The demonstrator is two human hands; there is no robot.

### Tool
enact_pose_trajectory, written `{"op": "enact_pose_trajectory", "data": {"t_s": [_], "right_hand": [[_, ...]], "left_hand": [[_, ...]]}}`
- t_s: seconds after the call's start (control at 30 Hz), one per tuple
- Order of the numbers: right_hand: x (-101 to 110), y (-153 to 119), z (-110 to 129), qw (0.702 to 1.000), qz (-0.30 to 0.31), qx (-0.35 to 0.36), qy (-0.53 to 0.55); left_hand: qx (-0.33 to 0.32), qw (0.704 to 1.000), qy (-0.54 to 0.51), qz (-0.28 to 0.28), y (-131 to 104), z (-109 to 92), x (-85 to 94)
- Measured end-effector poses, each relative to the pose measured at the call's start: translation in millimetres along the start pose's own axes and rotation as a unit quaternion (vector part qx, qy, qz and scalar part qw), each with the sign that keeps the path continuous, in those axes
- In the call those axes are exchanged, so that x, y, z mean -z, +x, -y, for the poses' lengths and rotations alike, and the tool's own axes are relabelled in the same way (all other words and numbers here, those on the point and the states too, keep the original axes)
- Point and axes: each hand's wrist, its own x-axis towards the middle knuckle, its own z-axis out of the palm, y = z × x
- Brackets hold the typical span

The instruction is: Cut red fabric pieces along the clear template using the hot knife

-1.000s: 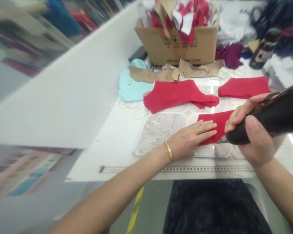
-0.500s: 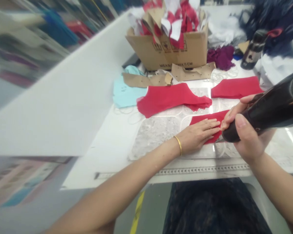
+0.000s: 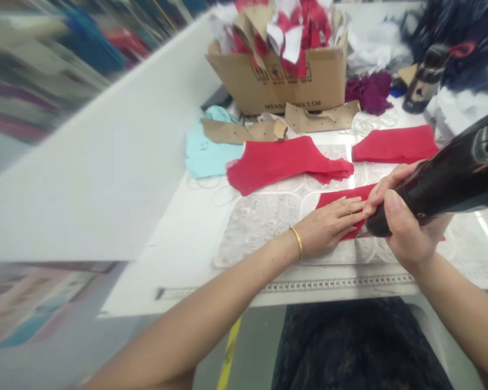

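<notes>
Left hand (image 3: 323, 230) lies on red cloth (image 3: 361, 192), carton (image 3: 280, 91) behind reading "MEAS".

The person is wearing a thin gold-coloured bracelet (image 3: 296, 242) around the left wrist, a plain rounded band that is encircling the arm just behind the left hand (image 3: 325, 230). Both forearms (image 3: 231, 303) are showing bare, slender and tapering toward the wrists. The right hand (image 3: 415, 233) is displaying a rounded thumbnail. Dark clothing (image 3: 353, 346) is covering the lap, its near-black, bluish cloth bearing a faint, mottled pattern.
</notes>
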Motion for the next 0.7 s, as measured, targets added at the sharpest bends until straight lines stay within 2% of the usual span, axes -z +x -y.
{"op": "enact_pose_trajectory", "data": {"t_s": [0.13,0.3,0.5,0.7], "right_hand": [[4,-1,2,1.0,-0.011,-0.02,-0.007],[17,0,8,0.996,-0.061,-0.067,-0.009],[28,5,7,0.996,-0.074,-0.05,0.022],[32,3,6,0.994,-0.086,-0.061,0.002]], "left_hand": [[0.004,1.0,-0.012,0.012,3,-2,2.5],[-0.011,0.999,-0.004,0.045,13,-5,1.1],[-0.033,0.998,0.029,0.038,25,-3,-6.4],[-0.03,0.998,0.032,0.034,24,1,-9.2]]}}
